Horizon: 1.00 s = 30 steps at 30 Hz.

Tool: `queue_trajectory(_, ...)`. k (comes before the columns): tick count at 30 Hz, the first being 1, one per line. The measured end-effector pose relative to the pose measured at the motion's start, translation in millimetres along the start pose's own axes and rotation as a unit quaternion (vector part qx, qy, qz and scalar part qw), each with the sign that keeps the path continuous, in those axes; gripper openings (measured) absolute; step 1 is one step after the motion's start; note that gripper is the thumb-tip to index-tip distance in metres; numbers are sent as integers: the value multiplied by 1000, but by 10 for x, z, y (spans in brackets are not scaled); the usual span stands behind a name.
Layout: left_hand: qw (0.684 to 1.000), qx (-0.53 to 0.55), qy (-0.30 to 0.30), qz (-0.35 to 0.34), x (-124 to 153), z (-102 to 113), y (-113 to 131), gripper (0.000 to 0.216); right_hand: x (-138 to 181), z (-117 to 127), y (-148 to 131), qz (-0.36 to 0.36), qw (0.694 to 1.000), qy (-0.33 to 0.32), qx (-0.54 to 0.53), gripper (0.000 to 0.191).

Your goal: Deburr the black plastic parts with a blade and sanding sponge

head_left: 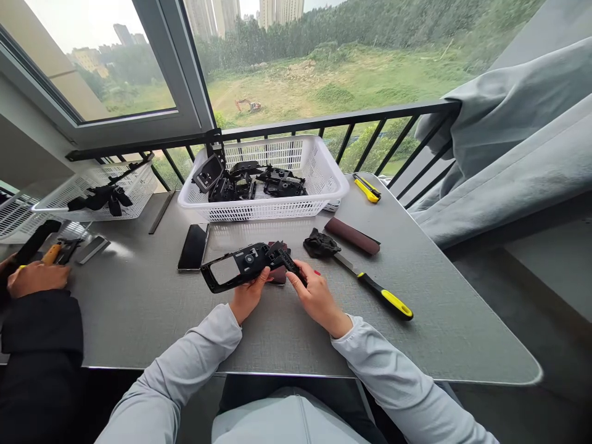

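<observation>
At far left, a co-worker's hand [37,279], fingers curled, lies near an orange-handled tool [52,253]. Two white plastic mesh baskets stand behind: the left basket [139,185] holds black plastic parts [99,197], and the central basket [319,161] holds a heap of similar parts [234,185]. On the grey textured table [139,314] lies a smartphone [193,246]. The left hand [247,295], fingers curled behind the edge, grips a black moulded housing [235,265] with a flat window; the right hand [317,296] pinches a small black piece [287,262] between thumb and fingers, against the housing. To the right lie a crumpled black cloth [320,243], a maroon abrasive block [351,236], a yellow-and-black-handled scraper [383,296] and a yellow-handled tool [367,188].
</observation>
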<state>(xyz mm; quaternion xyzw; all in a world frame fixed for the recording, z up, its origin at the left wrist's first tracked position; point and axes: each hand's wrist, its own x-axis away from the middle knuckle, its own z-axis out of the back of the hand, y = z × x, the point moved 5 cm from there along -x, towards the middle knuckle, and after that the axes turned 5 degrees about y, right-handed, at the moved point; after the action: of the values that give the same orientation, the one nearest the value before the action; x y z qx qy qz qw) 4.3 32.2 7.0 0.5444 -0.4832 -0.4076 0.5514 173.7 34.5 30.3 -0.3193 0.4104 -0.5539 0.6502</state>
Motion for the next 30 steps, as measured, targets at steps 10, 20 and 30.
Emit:
queue_trajectory(10,998,49,-24,-9,66,1,66,10,5,39,-16,30,999,14,1,40)
queue_trajectory(20,993,-47,-35,-100,179,-7,327,17,31,68,-49,17,999,27,-9,45)
queue_trajectory(30,997,-5,-6,-81,182,20,267,9,-21,-47,45,-153,933,-25,-325,59)
